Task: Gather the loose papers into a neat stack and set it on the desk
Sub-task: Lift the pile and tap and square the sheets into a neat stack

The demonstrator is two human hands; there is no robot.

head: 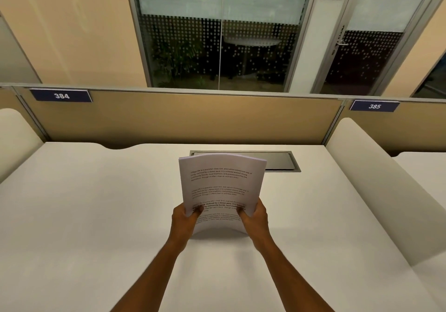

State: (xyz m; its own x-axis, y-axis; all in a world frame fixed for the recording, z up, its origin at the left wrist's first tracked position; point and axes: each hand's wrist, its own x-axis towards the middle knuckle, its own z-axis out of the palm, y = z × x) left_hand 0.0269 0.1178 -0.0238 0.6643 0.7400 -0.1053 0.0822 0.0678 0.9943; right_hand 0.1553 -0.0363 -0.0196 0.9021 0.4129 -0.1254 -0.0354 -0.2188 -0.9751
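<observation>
A stack of white printed papers stands upright on its bottom edge on the white desk, bowed slightly toward me, with its edges lined up. My left hand grips the lower left side of the stack, thumb on the front page. On the lower right side my right hand holds it the same way. No other loose sheets lie on the desk.
A grey cable hatch is set into the desk just behind the papers. A tan partition with number plates 384 and 385 closes the back. White rounded dividers flank the desk on both sides.
</observation>
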